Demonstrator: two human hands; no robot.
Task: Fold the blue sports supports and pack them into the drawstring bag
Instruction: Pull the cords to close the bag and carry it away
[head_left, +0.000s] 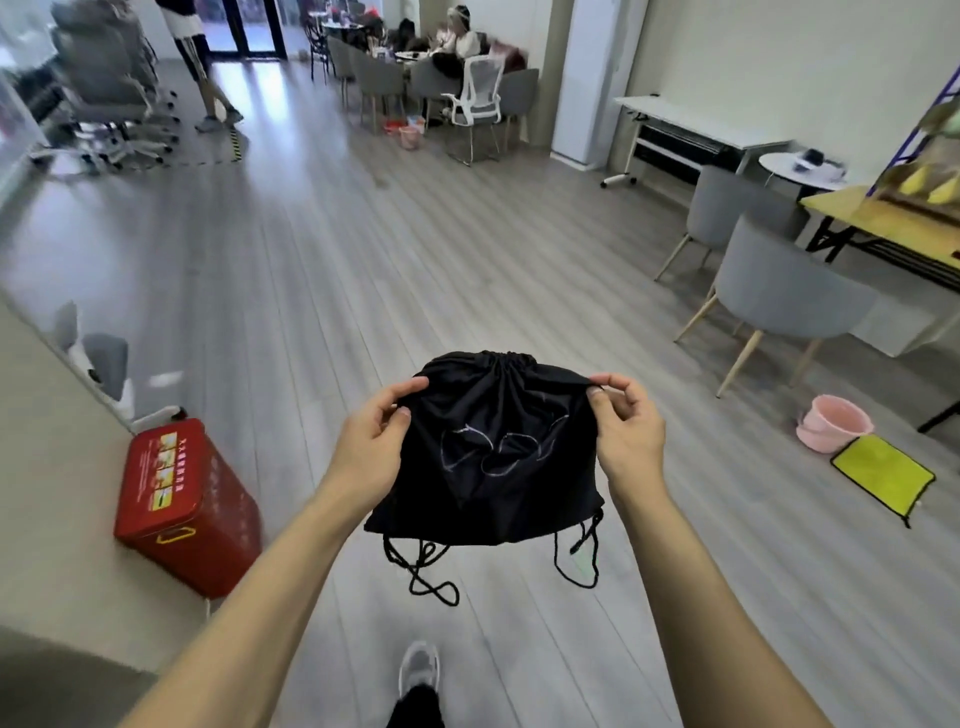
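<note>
Shoe (418, 670), grey, shows at the bottom edge on the grey plank floor (322, 291), with a dark trouser leg just below it. Above it two bare forearms reach forward and hold a black drawstring bag (488, 457) up in the air between them. The left hand (371, 441) pinches the bag's upper left edge between thumb and forefinger, the other fingers curled in; the right hand (626, 431) pinches the upper right edge the same way. The bag's mouth is gathered shut at the top, a faint pale outline marks its front, and black cords (423, 571) dangle in loops below its lower corners. Left of the arms a red box (182, 504) stands on the floor beside a pale wall. To the right lie a yellow cloth (883, 475) and, just beyond it, a pink basin (836, 421). Farther right are grey chairs (789, 296) by a yellow table (883, 218). At the far end a seated person (457, 47) is at a table and another stands on the left.
</note>
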